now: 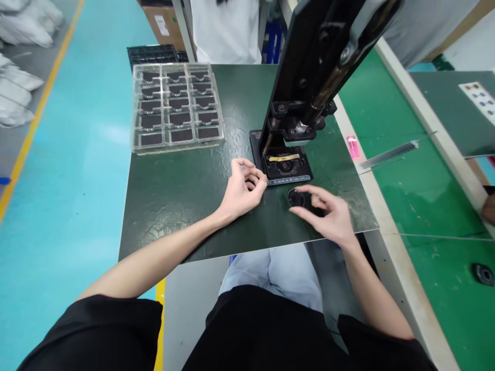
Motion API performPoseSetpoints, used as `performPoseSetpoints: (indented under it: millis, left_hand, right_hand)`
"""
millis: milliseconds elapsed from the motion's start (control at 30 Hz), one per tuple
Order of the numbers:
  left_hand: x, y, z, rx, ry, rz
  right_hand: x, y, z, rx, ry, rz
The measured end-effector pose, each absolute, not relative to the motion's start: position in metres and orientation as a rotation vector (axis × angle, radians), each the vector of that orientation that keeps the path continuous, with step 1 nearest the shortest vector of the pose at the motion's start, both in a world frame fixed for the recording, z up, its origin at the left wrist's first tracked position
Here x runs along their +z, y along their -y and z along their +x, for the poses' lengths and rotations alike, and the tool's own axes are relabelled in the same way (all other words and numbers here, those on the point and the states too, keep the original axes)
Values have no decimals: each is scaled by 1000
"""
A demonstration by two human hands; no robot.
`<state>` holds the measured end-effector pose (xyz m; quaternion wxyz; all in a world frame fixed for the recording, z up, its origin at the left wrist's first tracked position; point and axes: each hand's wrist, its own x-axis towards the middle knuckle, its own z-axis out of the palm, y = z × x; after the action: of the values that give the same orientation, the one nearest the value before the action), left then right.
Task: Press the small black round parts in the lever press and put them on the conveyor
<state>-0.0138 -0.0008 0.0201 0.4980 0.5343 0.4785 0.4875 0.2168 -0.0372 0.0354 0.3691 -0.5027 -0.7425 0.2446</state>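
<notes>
My left hand [244,189] rests on the dark green mat [174,206] with its fingers curled into a loose ring, and no object shows in them. It lies just left of a black hand-press fixture [286,165], which has a yellow strip on its base. My right hand [325,214] grips a round black part [297,198] from above, close in front of the fixture. A clear plastic tray [177,108] with several compartments of dark pieces stands at the mat's far left.
A black press column [305,77] rises over the fixture. A pink lighter [352,147] and a metal strip [389,154] lie to the right, and a black ring [483,274] sits on the green bench. A person in white [226,31] stands beyond the table.
</notes>
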Motion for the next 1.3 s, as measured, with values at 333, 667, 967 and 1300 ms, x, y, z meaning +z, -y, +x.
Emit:
performPoseSetpoints:
  millis: [333,667,967,1300]
  left_hand:
    - [21,3,-11,1148,-1136,1335]
    - [24,8,-13,1106,-1168,1429]
    - [22,7,-14,1089,-1177,1433]
    - [21,4,-14,1073,-1180,1493]
  right_hand:
    - [40,-58,208,680,2025,-1212]
    - [41,-48,214,598,2118,-1181]
    - [43,-46,214,627,2115,-1165]
    - [98,-74,223,-214,1371,-1117]
